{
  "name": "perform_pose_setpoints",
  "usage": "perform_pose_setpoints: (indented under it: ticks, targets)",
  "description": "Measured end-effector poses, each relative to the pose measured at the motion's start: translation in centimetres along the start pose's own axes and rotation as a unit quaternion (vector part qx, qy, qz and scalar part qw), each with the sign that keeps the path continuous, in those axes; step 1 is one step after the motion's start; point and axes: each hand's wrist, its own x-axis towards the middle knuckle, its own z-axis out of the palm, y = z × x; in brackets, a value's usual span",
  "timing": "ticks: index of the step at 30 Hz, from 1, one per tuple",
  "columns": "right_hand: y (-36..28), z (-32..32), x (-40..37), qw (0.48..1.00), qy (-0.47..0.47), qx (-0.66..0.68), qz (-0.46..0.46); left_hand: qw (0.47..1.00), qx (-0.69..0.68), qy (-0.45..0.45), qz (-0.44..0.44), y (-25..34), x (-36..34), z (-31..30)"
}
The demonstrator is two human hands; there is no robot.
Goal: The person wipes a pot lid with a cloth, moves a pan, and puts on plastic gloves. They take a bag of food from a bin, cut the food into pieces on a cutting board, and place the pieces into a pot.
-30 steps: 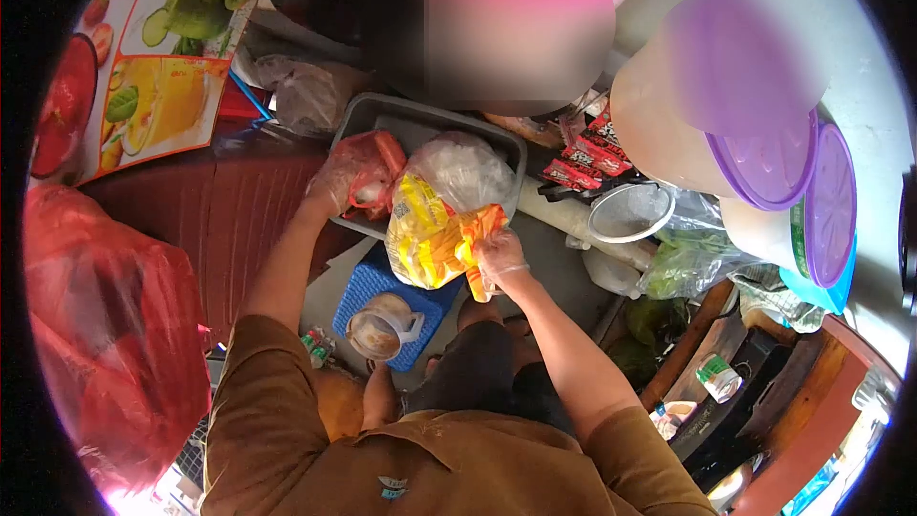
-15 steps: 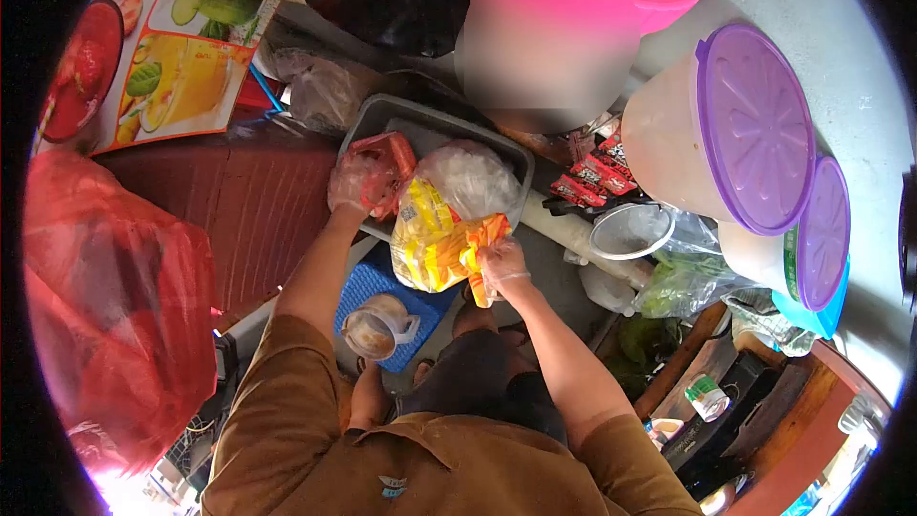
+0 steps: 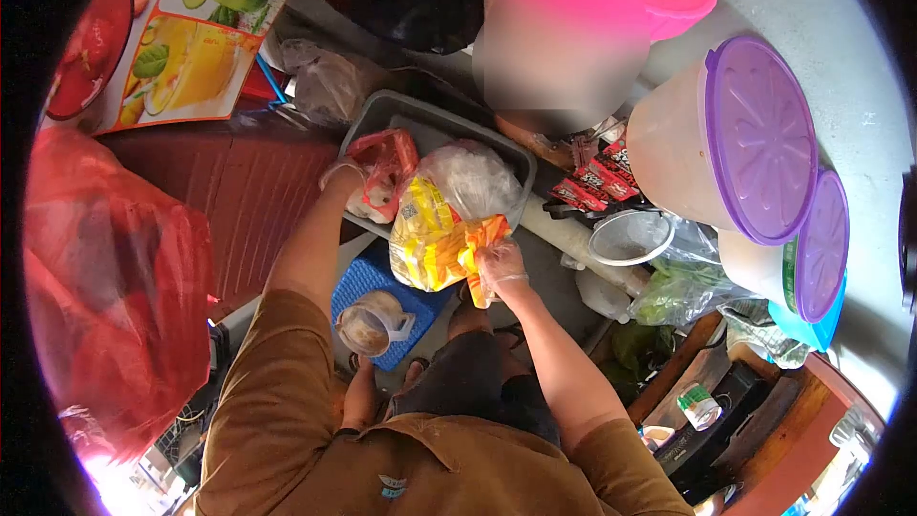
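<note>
A grey tub (image 3: 384, 107) holds a red plastic bag (image 3: 385, 167), a clear bag with whitish contents (image 3: 473, 177) and part of a yellow and orange bag (image 3: 420, 244). My right hand (image 3: 500, 266), in a clear glove, is closed round the gathered orange end of that yellow bag at the tub's near edge. At the tub's left side my left hand (image 3: 346, 182), also gloved, reaches down by the red bag; its fingers are hidden there.
A blue stool (image 3: 406, 291) bears a clear measuring jug (image 3: 373, 323). To the right are a white-rimmed bowl (image 3: 630, 237), red sachets (image 3: 602, 180) and purple-lidded tubs (image 3: 764, 139). A large red bag (image 3: 119, 287) hangs at the left.
My left hand has shifted left and slightly up from over the red bag, whose whitish contents now show more. My right hand keeps its hold on the yellow bag.
</note>
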Motion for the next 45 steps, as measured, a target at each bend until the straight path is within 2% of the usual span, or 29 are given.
perform_pose_setpoints:
  ticks: [2, 3, 4, 5, 6, 7, 8, 9, 10, 11, 14, 15, 16, 17, 19, 20, 21, 23, 24, 25, 28, 29, 31, 33, 35, 37, 41, 44, 45]
  targets:
    - [0.3, 0.3, 0.2, 0.999, 0.002, 0.03, 0.02, 0.929, 0.151, -0.284, 0.182, -2.2, 3.4, 2.1]
    - [0.7, 0.4, 0.5, 0.998, 0.008, -0.024, -0.063, 0.93, 0.149, -0.283, 0.179, -2.3, 3.0, 2.0]
    - [1.1, 0.6, 0.8, 0.986, 0.014, -0.077, -0.146, 0.951, 0.077, -0.244, 0.176, -2.2, 2.6, 2.1]
    - [1.6, 0.7, 0.8, 0.986, 0.013, -0.077, -0.147, 0.964, 0.006, -0.204, 0.171, -2.1, 2.2, 2.2]
    - [-1.2, 0.1, 0.3, 1.0, 0.001, 0.023, 0.021, 0.964, 0.006, -0.205, 0.17, -1.8, 2.5, 2.3]
    - [-2.8, -0.1, -0.1, 0.975, -0.01, 0.122, 0.188, 0.948, 0.113, -0.217, 0.205, -1.4, 3.1, 2.5]
    - [-1.2, 0.3, 0.3, 0.974, -0.01, 0.122, 0.188, 0.919, 0.219, -0.225, 0.238, -1.2, 3.6, 2.9]
    - [1.9, 0.9, 1.2, 0.998, -0.003, 0.032, 0.05, 0.919, 0.219, -0.224, 0.239, -1.4, 3.8, 3.9]
    - [3.7, 1.1, 1.6, 0.994, 0.004, -0.058, -0.089, 0.941, 0.16, -0.047, 0.294, -2.1, 3.5, 5.5]
    - [3.4, 0.9, 1.5, 0.994, 0.006, -0.058, -0.089, 0.927, 0.095, 0.133, 0.338, -2.8, 2.9, 6.5]
    - [1.3, 0.4, 1.3, 0.996, -0.019, -0.082, -0.026, 0.954, 0.001, 0.091, 0.284, 0.3, -8.1, -2.5]
    - [1.0, 0.4, 1.2, 0.998, -0.022, -0.039, 0.035, 0.954, 0.002, 0.092, 0.286, 0.1, -8.6, -3.1]
    - [0.7, 0.3, 1.2, 0.995, -0.026, 0.005, 0.097, 0.963, -0.087, 0.097, 0.236, -0.1, -9.0, -3.7]
    - [0.4, 0.1, 1.3, 0.995, -0.023, 0.007, 0.097, 0.962, -0.176, 0.101, 0.182, -0.1, -9.3, -4.2]
    - [1.3, -0.1, 1.8, 0.956, -0.059, -0.258, -0.128, 0.965, -0.183, 0.091, 0.162, -1.8, -7.8, -5.0]
    - [1.5, 0.1, 1.8, 0.956, -0.056, -0.257, -0.128, 0.969, -0.19, 0.082, 0.137, -2.9, -6.9, -5.1]
    - [1.0, 0.2, 1.7, 0.945, -0.029, -0.287, -0.157, 0.94, -0.248, 0.162, 0.171, -3.4, -7.7, -5.4]
    - [-0.1, 0.4, 1.5, 0.93, -0.001, -0.315, -0.187, 0.93, -0.21, 0.224, 0.203, -4.2, -9.2, -6.0]
    - [-1.9, 0.1, 0.9, 0.976, -0.02, -0.204, -0.073, 0.915, -0.173, 0.283, 0.231, -4.4, -10.3, -6.7]
    - [-3.1, 0.0, 0.6, 0.995, -0.038, -0.087, 0.044, 0.914, -0.173, 0.284, 0.23, -4.8, -10.4, -6.6]
    - [-4.6, -0.4, 0.3, 0.993, -0.029, -0.103, 0.048, 0.918, -0.232, 0.233, 0.221, -5.9, -10.0, -5.8]
    - [-4.5, -0.2, 0.4, 0.993, -0.026, -0.102, 0.047, 0.901, -0.249, 0.233, 0.267, -6.4, -9.8, -5.2]
    - [-2.0, 1.0, 1.2, 0.992, 0.046, -0.112, -0.018, 0.883, -0.266, 0.228, 0.312, -6.8, -10.5, -4.3]
    - [0.0, 1.7, 2.1, 0.991, 0.048, -0.115, -0.041, 0.908, -0.188, 0.217, 0.307, -6.6, -11.7, -3.5]
    - [1.0, 1.8, 1.9, 0.99, 0.048, -0.117, -0.065, 0.885, -0.196, 0.256, 0.335, -6.3, -12.1, -1.6]
    - [-3.2, 0.4, -0.1, 0.99, 0.076, -0.112, -0.037, 0.859, -0.203, 0.297, 0.363, -6.2, -11.7, 0.4]
    - [-4.2, -0.1, 0.0, 0.982, 0.051, -0.166, -0.074, 0.818, -0.188, 0.355, 0.413, -5.7, -12.8, 0.8]
    - [-5.6, 0.2, 1.3, 0.991, 0.044, -0.112, -0.053, 0.786, -0.195, 0.375, 0.45, -5.9, -13.9, -0.8]
    - [-5.6, 0.6, 2.5, 0.97, 0.069, -0.168, -0.163, 0.773, -0.201, 0.377, 0.469, -6.0, -14.1, -1.3]
